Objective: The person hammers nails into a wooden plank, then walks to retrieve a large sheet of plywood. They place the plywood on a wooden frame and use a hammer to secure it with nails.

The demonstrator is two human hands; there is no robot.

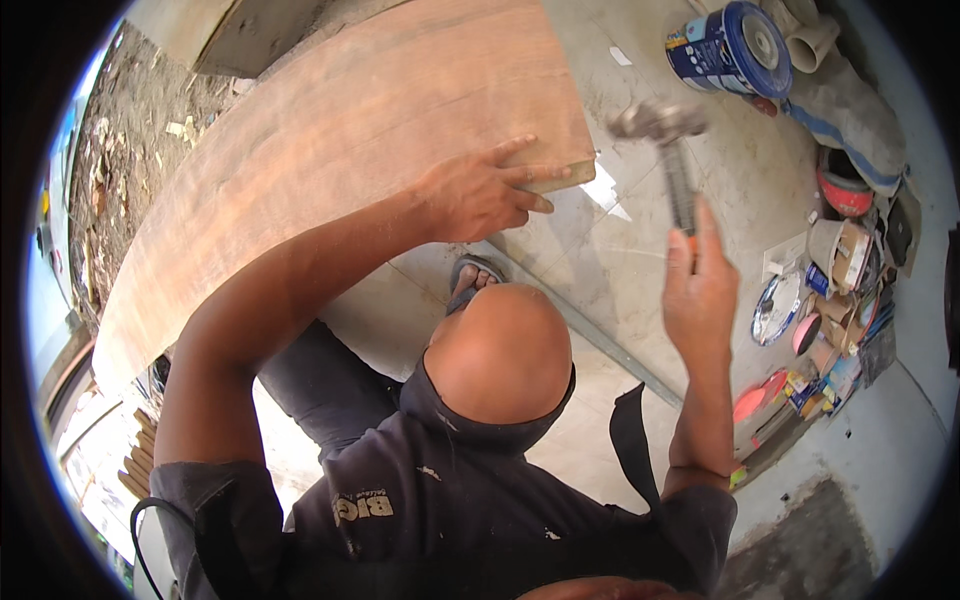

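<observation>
wooden board (350, 130) under the splayed left hand (475, 197), hammer (679, 185) clenched in right hand (702, 285), metal head (660, 122) beyond grip

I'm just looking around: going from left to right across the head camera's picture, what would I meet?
Littered dirt → the left hand, at the edge of the wooden board → the hammer, held in the right hand → a pale sack with a blue stripe.
</observation>
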